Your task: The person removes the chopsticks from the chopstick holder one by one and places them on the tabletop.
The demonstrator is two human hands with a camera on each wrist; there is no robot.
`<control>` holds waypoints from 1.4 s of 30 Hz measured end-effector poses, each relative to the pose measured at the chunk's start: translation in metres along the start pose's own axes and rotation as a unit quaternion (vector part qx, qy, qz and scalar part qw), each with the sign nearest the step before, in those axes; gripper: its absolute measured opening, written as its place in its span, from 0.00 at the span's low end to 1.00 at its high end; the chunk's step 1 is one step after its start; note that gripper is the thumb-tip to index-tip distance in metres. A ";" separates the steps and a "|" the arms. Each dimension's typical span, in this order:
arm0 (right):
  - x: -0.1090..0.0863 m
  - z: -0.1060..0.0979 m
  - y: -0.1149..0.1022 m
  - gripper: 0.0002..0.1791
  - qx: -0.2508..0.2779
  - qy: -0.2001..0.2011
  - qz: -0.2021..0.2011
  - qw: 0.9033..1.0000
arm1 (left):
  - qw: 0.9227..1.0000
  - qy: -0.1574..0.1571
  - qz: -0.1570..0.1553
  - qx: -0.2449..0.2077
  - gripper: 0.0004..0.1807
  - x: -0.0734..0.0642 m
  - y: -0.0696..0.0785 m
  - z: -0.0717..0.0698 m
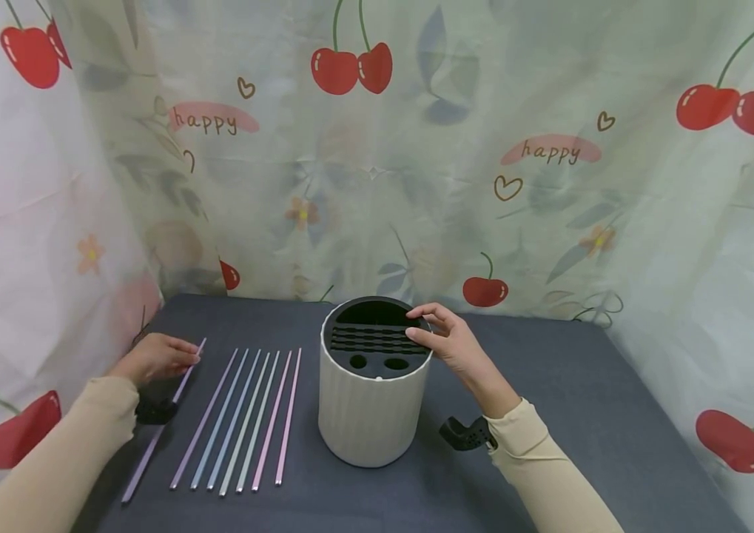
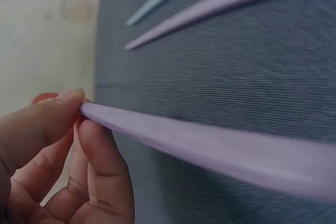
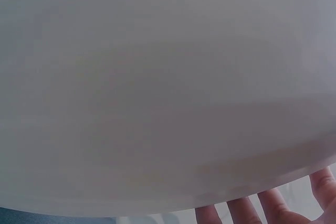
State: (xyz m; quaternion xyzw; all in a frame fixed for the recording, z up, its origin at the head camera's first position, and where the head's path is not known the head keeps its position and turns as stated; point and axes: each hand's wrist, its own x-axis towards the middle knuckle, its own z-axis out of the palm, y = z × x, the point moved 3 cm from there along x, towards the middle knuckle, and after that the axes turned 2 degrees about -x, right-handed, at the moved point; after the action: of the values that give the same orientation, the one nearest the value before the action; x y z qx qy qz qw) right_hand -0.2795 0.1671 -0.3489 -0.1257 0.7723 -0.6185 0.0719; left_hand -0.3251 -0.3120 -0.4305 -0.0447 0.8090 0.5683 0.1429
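Note:
At the left of the table my left hand (image 1: pixel 162 357) pinches a purple chopstick (image 1: pixel 150 448) near its thin far end, between thumb and fingers. In the left wrist view the tip of that chopstick sits at the fingertips. A round white utensil holder (image 1: pixel 371 414) with a black slotted insert stands upright in the middle. My right hand (image 1: pixel 458 348) rests on the holder's right rim, its thumb and fingers reaching over the top. In the right wrist view the holder's pale wall (image 3: pixel 157 87) fills most of the picture, and the fingertips are hidden past the edge.
Between my left hand and the holder lie several chopsticks side by side: purple (image 1: pixel 206 414), blue (image 1: pixel 237 414), pale green (image 1: pixel 258 414) and pink (image 1: pixel 288 418). A dark cloth (image 1: pixel 550 459) covers the table. Printed curtains (image 1: pixel 377 163) enclose the back and sides.

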 end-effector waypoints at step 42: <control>0.000 0.001 -0.002 0.18 -0.002 0.001 0.001 1.000 | 0.993 0.048 -0.056 0.091 0.07 0.013 -0.026 0.024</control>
State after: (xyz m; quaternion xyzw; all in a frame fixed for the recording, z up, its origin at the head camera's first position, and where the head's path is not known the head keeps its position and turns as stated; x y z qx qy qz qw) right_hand -0.2790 0.1663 -0.3471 -0.1242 0.7738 -0.6170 0.0715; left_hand -0.3270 -0.2977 -0.4653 -0.1043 0.8594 0.4808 0.1393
